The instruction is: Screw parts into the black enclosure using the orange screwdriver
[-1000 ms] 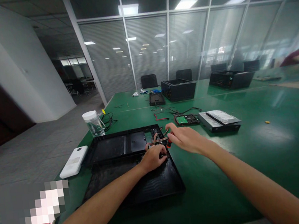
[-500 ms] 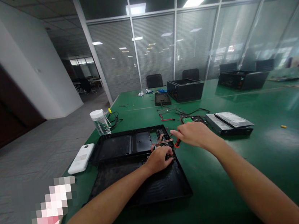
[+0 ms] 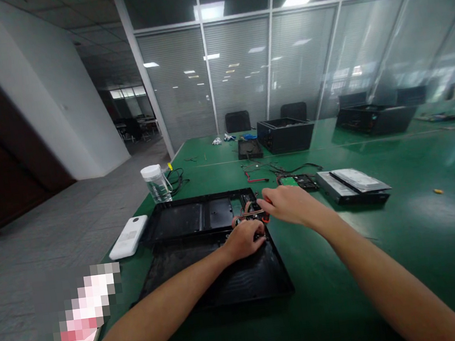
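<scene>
An opened black plastic case (image 3: 221, 292) lies in front of me, its two shallow halves side by side. My left hand (image 3: 245, 240) rests at the right end of the case, fingers curled in a pinch; what they grip is hidden. Just above it, my right hand (image 3: 287, 204) is closed around a screwdriver (image 3: 266, 218) with a red and black handle. The screwdriver points down at the case's right edge, close to my left fingertips; its tip cannot be made out. Striped ribbon wires (image 3: 239, 220) run across the case beside both hands.
On the green table (image 3: 412, 258), silver drives (image 3: 355, 182) sit right of my hands, with a green circuit board (image 3: 289, 181) behind. A white power bank-like device (image 3: 128, 238) and a clear bottle (image 3: 157, 184) stand left. Black computer cases (image 3: 286, 134) are at the back.
The view has shifted slightly. My right hand has moved a little left over the case edge, and less of the screwdriver shows. My left hand keeps its place on the case.
</scene>
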Tool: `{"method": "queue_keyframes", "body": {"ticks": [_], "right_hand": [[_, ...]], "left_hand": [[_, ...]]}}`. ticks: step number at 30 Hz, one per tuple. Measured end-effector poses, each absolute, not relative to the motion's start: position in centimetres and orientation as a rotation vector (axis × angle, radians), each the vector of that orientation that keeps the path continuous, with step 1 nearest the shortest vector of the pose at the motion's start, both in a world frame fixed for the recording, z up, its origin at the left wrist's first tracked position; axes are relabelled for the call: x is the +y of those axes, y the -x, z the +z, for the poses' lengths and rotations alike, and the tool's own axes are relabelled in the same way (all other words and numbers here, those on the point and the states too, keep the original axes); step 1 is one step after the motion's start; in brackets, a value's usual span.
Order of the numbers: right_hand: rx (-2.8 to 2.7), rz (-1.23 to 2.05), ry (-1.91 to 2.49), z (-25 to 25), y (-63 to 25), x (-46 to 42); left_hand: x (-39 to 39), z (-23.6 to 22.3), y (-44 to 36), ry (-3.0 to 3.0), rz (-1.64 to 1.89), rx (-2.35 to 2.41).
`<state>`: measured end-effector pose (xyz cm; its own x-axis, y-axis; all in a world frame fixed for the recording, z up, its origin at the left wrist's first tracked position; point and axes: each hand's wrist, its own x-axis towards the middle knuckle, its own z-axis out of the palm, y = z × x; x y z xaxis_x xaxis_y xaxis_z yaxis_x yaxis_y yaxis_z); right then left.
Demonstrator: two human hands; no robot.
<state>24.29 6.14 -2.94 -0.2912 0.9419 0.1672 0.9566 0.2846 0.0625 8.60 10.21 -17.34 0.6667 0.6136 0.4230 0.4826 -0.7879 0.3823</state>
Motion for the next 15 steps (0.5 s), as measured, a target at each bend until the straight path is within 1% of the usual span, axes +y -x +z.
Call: {"method": "queue_keyframes", "body": {"ticks": [3,13,15], "right_hand": [[-2.418,-0.228,1.833,-2.87,-24.46,6.38],[-2.482,-0.135,1.710,-2.96,-24.62,6.59],[-2.488,-0.161,1.706,-2.95,-24.60,6.58]], "left_hand": [[10.18,-17.28,-8.56,-2.637,0.807,0.872],[10.07,-17.21,-8.48,-2.642,0.802,0.875],[10.07,-17.20,-8.47,-2.641,0.811,0.874]]}}
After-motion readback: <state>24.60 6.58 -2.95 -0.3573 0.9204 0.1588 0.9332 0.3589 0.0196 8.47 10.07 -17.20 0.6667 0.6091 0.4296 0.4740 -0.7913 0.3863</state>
